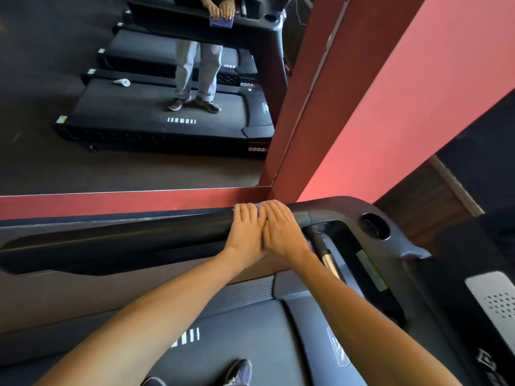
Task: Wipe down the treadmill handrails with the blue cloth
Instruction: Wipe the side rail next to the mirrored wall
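"Head view, looking down: where is the soft blue cloth (257, 206)?"

"Draped over the thick black rounded treadmill handrail (139, 232), near its right end, just before the corner where the rail bends towards the console. Only a thin strip shows past the fingertips, and a sliver between the hands."

"And the hands?"

"Side by side, touching each other. The left hand (245, 229) and the right hand (282, 229) both lie flat on the cloth, fingers straight and close together, pressing down rather than gripping."

"Anything beyond the rail?"

"A large wall mirror (41, 107). Its reflection shows the same cloth hanging down the far side of the rail under both hands."

"What's to the right?"

"A round black cup holder (373, 225) set in the console's corner, well apart from the hands. Below the forearms runs the dark grey treadmill belt (237, 324), with the toe of a dark shoe (239, 370) at the bottom edge."
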A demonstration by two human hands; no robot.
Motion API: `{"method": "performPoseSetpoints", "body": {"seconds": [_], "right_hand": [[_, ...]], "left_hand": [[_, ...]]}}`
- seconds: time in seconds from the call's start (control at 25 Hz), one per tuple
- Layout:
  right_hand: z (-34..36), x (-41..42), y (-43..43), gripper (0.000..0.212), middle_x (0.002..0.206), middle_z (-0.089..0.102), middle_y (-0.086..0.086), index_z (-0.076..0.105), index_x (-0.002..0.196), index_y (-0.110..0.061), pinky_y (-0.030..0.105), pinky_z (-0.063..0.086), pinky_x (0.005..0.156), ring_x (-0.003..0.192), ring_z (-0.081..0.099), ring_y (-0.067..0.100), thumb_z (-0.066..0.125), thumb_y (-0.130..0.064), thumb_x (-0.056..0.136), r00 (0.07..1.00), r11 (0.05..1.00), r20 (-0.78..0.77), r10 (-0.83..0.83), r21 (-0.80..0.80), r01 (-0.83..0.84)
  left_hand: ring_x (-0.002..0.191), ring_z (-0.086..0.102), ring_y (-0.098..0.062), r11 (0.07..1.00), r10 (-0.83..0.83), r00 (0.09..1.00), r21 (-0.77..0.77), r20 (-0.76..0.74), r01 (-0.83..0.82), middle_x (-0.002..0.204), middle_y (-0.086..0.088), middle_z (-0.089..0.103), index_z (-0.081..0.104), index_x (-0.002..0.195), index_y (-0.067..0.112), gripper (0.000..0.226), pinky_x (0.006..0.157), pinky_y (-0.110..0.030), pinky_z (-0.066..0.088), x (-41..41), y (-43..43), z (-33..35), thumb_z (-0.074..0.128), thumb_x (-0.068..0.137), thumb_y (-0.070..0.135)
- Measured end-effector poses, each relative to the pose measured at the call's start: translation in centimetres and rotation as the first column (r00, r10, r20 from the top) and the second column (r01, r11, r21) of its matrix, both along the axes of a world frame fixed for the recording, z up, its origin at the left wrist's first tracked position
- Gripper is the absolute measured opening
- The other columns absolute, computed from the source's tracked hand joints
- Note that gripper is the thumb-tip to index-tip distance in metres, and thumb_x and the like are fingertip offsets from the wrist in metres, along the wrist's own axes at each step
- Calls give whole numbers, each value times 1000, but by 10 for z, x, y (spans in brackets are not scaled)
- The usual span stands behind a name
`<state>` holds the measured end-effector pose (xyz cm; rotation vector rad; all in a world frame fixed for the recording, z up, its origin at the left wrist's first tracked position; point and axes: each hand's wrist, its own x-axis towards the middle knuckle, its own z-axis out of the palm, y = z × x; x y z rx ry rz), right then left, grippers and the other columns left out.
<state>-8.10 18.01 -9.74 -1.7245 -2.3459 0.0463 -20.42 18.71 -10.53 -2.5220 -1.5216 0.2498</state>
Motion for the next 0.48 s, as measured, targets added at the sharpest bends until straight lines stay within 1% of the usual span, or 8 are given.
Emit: {"method": "performPoseSetpoints", "body": {"seconds": [0.08, 0.16, 0.28, 0.36, 0.4, 0.48], "right_hand": [[2, 34, 0, 41, 115, 61, 5, 60, 122, -8, 40, 39, 107, 111, 55, 25, 36, -21, 92, 998, 998, -16, -58, 22, 58], [4, 55, -2, 42, 113, 62, 7, 61, 120, -6, 41, 42, 105, 109, 56, 25, 34, -23, 93, 996, 995, -9, -91, 32, 91], [9, 55, -2, 48, 115, 64, 12, 61, 121, -3, 46, 43, 106, 110, 58, 29, 28, -26, 94, 990, 990, 23, -138, 13, 138], [4, 47, -6, 50, 114, 64, 16, 61, 119, 0, 49, 44, 105, 110, 59, 34, 26, -26, 95, 978, 978, 32, -208, 7, 207], [0, 43, -8, 50, 117, 64, 18, 60, 121, 2, 50, 44, 106, 113, 58, 36, 27, -25, 96, 971, 972, 58, -233, 2, 234], [-10, 33, -12, 48, 132, 58, 23, 52, 134, 5, 53, 40, 111, 126, 52, 41, 34, -23, 100, 955, 965, 146, -260, -4, 263]], "left_hand": [[119, 50, -40, 998, -63, 997, 3, -43, 63, 134, -25, 50, 27, 147, -2, 69, 110, -52, 38, 36, 9, -1, 40, 96, 43], [118, 52, -38, 997, -77, 993, -36, -95, 74, 134, -23, 52, 29, 147, -1, 64, 108, -50, 40, 59, 14, 3, 42, 98, 37], [116, 55, -32, 996, -68, 996, -58, -64, 64, 132, -18, 55, 33, 146, 1, 59, 107, -44, 43, 65, 13, 6, 44, 99, 36], [117, 55, -30, 992, -123, 991, -21, -50, 122, 132, -17, 55, 29, 150, 3, 61, 107, -41, 43, 55, 17, 1, 43, 101, 38], [118, 54, -29, 989, -148, 988, 6, -40, 148, 133, -17, 55, 24, 152, 4, 64, 109, -41, 42, 49, 19, -3, 42, 101, 39], [123, 52, -31, 985, -170, 985, 3, 9, 170, 139, -19, 52, 15, 157, 5, 71, 112, -42, 40, 35, 20, -8, 41, 102, 42]]}}
